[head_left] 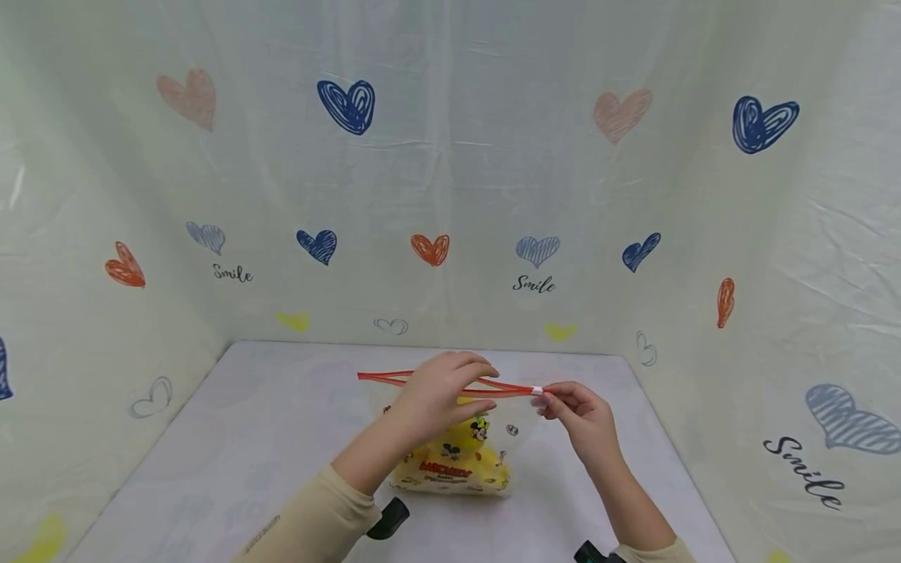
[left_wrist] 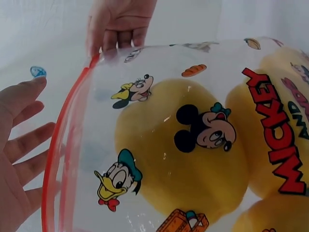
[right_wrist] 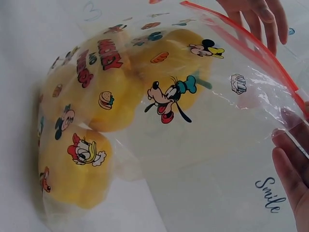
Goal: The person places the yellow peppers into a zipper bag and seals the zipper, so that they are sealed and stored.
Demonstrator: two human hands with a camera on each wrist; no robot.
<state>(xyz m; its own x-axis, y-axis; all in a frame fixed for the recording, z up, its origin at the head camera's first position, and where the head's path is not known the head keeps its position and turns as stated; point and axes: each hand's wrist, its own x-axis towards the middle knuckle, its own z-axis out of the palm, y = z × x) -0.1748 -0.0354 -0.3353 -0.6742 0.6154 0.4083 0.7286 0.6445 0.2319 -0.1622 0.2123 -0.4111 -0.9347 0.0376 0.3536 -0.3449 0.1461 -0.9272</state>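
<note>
A clear zipper bag (head_left: 450, 469) with cartoon prints stands upright on the table, its red zipper strip (left_wrist: 63, 125) at the top. Yellow bell peppers (right_wrist: 116, 96) fill its lower part, and one green stem shows through the plastic in the right wrist view. At the bag's right top corner, my right hand (head_left: 583, 414) pinches the end of the strip beside a white slider (head_left: 537, 390). My left hand (head_left: 446, 395) is over the middle of the bag's mouth, fingers extended and spread, gripping nothing. The strip's two sides stand slightly apart.
The white table (head_left: 281, 438) runs back to a pale curtain (head_left: 450, 172) printed with hearts and "Smile", which also hangs along both sides. Dark wrist devices (head_left: 389, 518) sit at both sleeves.
</note>
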